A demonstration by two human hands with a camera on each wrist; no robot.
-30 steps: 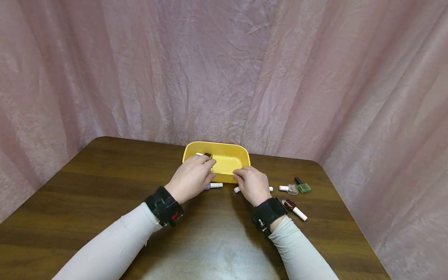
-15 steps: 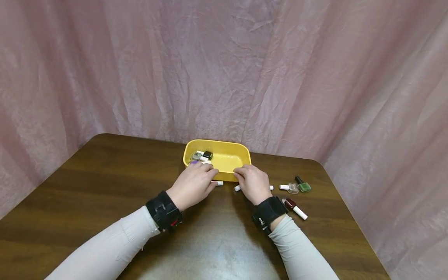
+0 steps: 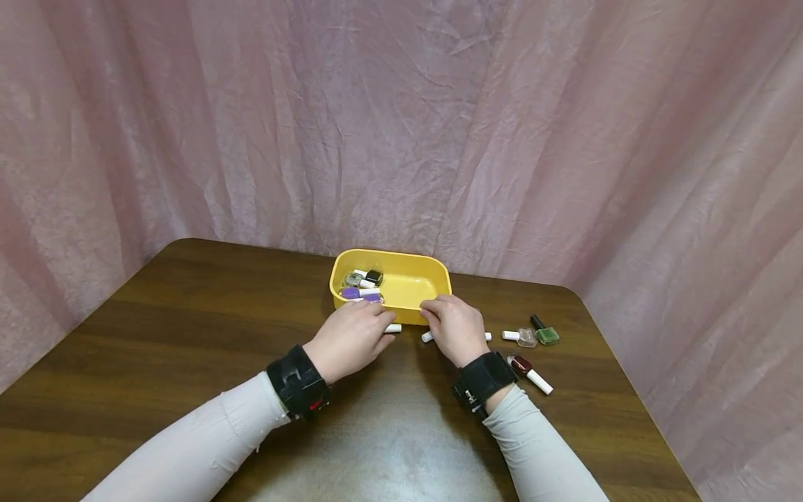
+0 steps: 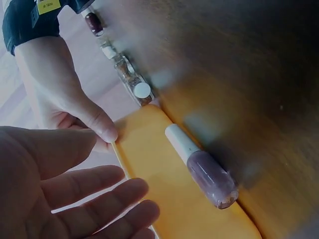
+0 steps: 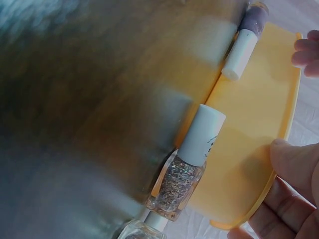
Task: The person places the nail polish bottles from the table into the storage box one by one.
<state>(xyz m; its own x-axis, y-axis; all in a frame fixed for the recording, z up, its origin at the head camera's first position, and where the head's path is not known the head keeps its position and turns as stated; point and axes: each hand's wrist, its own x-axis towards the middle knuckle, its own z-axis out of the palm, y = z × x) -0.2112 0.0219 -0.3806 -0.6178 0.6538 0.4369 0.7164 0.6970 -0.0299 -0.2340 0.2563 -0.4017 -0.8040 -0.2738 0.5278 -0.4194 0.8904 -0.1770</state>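
Observation:
In the head view, a yellow plastic container (image 3: 401, 315) stands near the table's back edge. Its left end holds several nail polish bottles: purple (image 3: 350, 293), black (image 3: 373, 277) and clear. My left hand (image 3: 351, 338) hovers at the front left wall; the left wrist view shows its fingers loosely spread around nothing. My right hand (image 3: 456, 330) pinches the front rim between thumb and fingers. Along the front wall outside lie a mauve nail polish bottle (image 4: 212, 179) with a white cap and a glitter nail polish bottle (image 5: 177, 181), partly hidden by my hands in the head view.
Right of the container lie a clear nail polish bottle (image 3: 526, 338), a green one (image 3: 547, 336) with a black cap, and a dark red one (image 3: 521, 364) with a white cap. A pink curtain (image 3: 376, 125) hangs behind the brown table (image 3: 157, 335).
My left hand has drawn back from inside the container to its front wall, uncovering the purple bottles there. The right hand keeps its grip on the rim.

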